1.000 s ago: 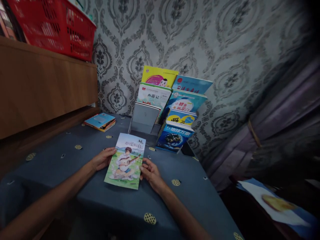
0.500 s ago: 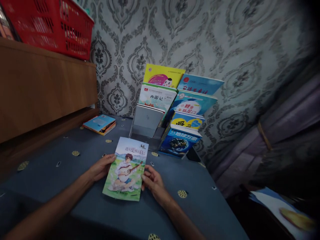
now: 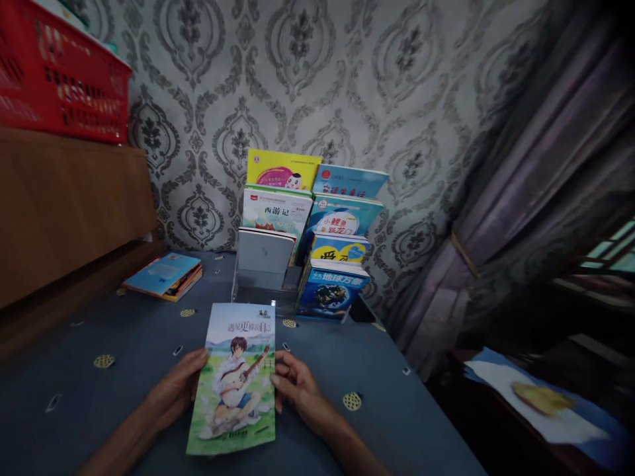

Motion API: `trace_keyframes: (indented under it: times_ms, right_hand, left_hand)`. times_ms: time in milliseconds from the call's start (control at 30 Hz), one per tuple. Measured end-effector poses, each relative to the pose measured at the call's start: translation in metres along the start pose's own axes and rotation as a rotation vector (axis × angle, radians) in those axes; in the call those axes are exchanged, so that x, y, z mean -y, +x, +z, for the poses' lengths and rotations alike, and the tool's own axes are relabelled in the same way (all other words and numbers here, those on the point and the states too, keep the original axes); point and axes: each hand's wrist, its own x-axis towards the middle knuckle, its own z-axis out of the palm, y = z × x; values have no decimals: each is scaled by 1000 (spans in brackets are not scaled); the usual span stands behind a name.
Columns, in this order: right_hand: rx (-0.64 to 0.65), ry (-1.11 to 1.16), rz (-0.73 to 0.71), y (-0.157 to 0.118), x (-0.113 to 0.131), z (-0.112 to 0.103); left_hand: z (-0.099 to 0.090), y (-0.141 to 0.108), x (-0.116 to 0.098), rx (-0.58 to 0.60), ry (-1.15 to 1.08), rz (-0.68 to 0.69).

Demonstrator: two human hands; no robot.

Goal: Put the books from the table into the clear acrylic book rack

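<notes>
Between my two hands is a thin book (image 3: 235,380), its cover showing a seated figure with a guitar on green grass. My left hand (image 3: 176,383) is closed on the book's left edge, with the fingertips partly hidden behind it. On the opposite edge, my right hand (image 3: 300,387) pinches the book between thumb and fingers. The cover faces up toward me, tilted above the table. Just beyond its top edge stands a clear tiered rack (image 3: 265,301) of books, including a grey one (image 3: 265,251) at the front left and a blue globe book (image 3: 332,294) at the front right.
A small pile of books (image 3: 166,274) lies at the table's back left, beside a wooden cabinet (image 3: 74,205) bearing a red basket (image 3: 69,76). The dark patterned tablecloth (image 3: 133,330) spreads around. A tied curtain (image 3: 446,284) hangs at the right.
My view has turned to the right and up, so the rack and cabinet appear farther left. The book is nearer to me, still between both hands.
</notes>
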Motion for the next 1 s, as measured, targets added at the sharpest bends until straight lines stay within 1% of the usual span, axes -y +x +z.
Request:
trace_keyframes:
  times_ms: [100,200,300,400,500,633,833,1000]
  right_hand:
    - [-15,-3,-4,-1,0,0]
    - [-29,0,-11,-2,-1,0]
    - [-42,-6,-24,-1,-2,-2]
    - [-62,-16,-42,5,3,-4]
    - [-98,-23,-76,15,15,-6]
    - [-144,-55,-148,32,37,-10]
    - [-202,-123,-202,63,68,-21]
    - [-212,-145,-223,84,88,-27]
  left_hand:
    - [-3,1,0,-3,25,-12]
    - [-2,2,-2,-9,27,2]
    - [7,3,-7,-20,23,37]
    - [20,7,-18,-37,24,75]
    - [32,18,-35,-14,40,109]
    - [44,43,-57,20,13,168]
    - [51,80,-80,45,-4,256]
    - [57,96,-97,29,-16,321]
